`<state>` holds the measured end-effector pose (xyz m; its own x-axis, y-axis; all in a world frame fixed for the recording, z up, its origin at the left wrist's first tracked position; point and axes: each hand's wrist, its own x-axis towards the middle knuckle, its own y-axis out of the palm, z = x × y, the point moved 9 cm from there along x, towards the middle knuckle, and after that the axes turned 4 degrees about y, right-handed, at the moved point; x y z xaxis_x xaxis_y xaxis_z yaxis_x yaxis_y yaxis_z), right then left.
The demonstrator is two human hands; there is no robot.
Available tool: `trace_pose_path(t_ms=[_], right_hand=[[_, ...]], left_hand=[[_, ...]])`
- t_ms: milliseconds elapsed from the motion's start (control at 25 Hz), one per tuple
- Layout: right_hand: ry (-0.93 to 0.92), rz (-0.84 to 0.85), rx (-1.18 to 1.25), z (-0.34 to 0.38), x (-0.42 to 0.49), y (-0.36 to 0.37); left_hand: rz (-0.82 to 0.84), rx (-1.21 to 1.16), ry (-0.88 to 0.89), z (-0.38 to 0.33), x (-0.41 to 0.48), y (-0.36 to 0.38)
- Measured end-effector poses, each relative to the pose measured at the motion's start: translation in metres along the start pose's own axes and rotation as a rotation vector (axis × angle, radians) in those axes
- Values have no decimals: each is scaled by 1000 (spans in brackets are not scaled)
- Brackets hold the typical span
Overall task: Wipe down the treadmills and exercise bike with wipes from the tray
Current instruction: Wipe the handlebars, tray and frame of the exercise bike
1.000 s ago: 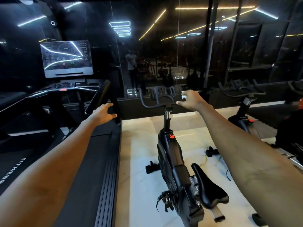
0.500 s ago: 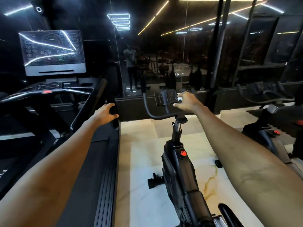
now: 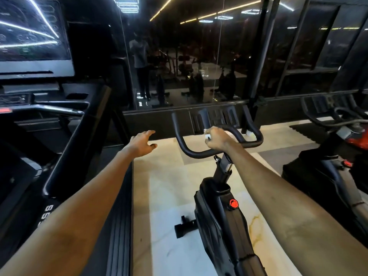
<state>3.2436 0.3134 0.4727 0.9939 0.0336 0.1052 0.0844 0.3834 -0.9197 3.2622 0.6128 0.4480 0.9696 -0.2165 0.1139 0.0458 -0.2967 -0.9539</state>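
**Black machines, cream floor**

I see a black exercise bike (image 3: 219, 226) with a red knob (image 3: 233, 203), a white wipe (image 3: 206, 134), a black treadmill (image 3: 79, 156) with a silver-framed console (image 3: 35, 66), and a cream marble floor (image 3: 169, 186) veined in yellow.

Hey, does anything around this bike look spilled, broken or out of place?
One thing: a yellowish squiggle on the pale floor, just right of the bike. It could be a stain or only veining in the tile. The bike stands upright; nothing else stands out.
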Motion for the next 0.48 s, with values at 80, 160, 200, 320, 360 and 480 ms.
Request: trace_pose_path(t_ms=[80, 160, 200, 320, 360, 480], right_hand=[[10, 55, -23, -16, 15, 34], [17, 92, -14, -30, 26, 63], [15, 94, 1, -36, 31, 73], [-8, 32, 47, -45, 40, 94], [-15, -5, 59, -46, 41, 98], [14, -170, 100, -51, 31, 106]], left_hand=[[31, -4, 37, -9, 27, 31], [61, -5, 64, -14, 51, 59], [74, -8, 83, -16, 61, 73], [83, -25, 166, -25, 82, 105], [73, -30, 200, -28, 87, 114], [-3, -57, 348, -42, 94, 133]])
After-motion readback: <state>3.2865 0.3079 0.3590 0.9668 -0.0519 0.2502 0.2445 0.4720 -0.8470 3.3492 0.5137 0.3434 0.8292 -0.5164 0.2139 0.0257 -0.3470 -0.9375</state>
